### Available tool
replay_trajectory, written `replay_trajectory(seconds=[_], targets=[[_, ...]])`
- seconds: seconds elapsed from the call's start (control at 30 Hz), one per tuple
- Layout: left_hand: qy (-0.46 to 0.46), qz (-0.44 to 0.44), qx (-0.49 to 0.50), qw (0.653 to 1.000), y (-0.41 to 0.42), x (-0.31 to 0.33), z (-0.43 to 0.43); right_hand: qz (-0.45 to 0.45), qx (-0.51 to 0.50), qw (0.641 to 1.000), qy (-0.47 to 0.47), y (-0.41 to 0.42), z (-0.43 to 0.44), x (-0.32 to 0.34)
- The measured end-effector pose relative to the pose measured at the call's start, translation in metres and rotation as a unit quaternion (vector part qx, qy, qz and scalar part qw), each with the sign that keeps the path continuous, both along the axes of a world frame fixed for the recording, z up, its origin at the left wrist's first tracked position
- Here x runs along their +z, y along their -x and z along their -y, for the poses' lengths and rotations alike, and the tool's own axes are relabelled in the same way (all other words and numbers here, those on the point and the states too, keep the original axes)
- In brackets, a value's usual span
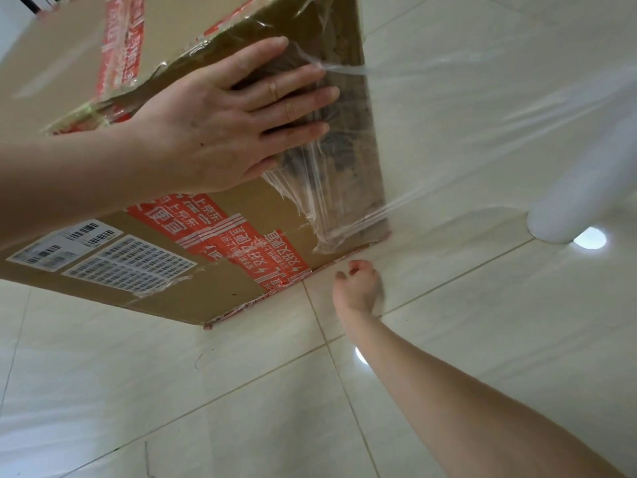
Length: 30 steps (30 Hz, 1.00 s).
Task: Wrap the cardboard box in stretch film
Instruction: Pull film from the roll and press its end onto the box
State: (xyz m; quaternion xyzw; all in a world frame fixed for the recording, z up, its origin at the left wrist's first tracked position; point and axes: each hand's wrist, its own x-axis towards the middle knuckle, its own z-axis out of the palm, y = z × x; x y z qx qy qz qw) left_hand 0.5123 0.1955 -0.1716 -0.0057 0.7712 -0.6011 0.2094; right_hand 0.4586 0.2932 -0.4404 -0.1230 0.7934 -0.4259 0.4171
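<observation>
Brown, red-taped, the large cardboard box (179, 243) is stood on pale floor tiles (206, 391). Clear stretch film (327, 188) is pulled taut from its side to the white roll (568, 201) beside it. The film's end is pinned to the box by the flat, straight-fingered left hand (220, 125). The right hand (358, 288), loosely curled and empty, is held near the box's bottom corner.

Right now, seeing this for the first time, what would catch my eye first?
The big cardboard box with red tape fills the upper left. The left hand presses flat on its side, on clear stretch film, which runs right to a white roll. The right hand, fingers curled, is by the box's bottom corner.
</observation>
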Motion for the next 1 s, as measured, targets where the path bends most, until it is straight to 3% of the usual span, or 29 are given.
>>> replay_trajectory(seconds=[0.07, 0.2, 0.37, 0.6, 0.7, 0.83, 1.0], targets=[[-0.001, -0.012, -0.005, 1.0, -0.002, -0.002, 0.004, -0.028, 0.014, 0.997, 0.069, -0.016, -0.007, 0.007], [-0.025, -0.02, -0.011, 0.999, -0.004, -0.004, 0.009, -0.077, 0.144, 0.978, 0.129, -0.039, 0.006, 0.023], [-0.189, -0.084, -0.044, 0.977, -0.002, 0.001, 0.018, -0.083, 0.23, 0.965, 0.094, -0.04, 0.013, 0.03], [-0.183, -0.055, -0.046, 0.981, -0.013, 0.005, 0.012, -0.029, 0.329, 0.942, 0.055, -0.032, 0.006, 0.026], [-0.116, -0.043, -0.046, 0.991, -0.018, 0.001, 0.009, 0.024, 0.261, 0.965, 0.028, -0.025, -0.002, 0.023], [-0.171, -0.083, -0.034, 0.981, -0.009, 0.003, 0.004, 0.001, 0.133, 0.989, 0.063, -0.016, -0.007, 0.021], [-0.123, -0.077, -0.015, 0.989, -0.004, -0.002, -0.002, 0.013, 0.19, 0.975, 0.118, -0.021, 0.01, 0.035]])
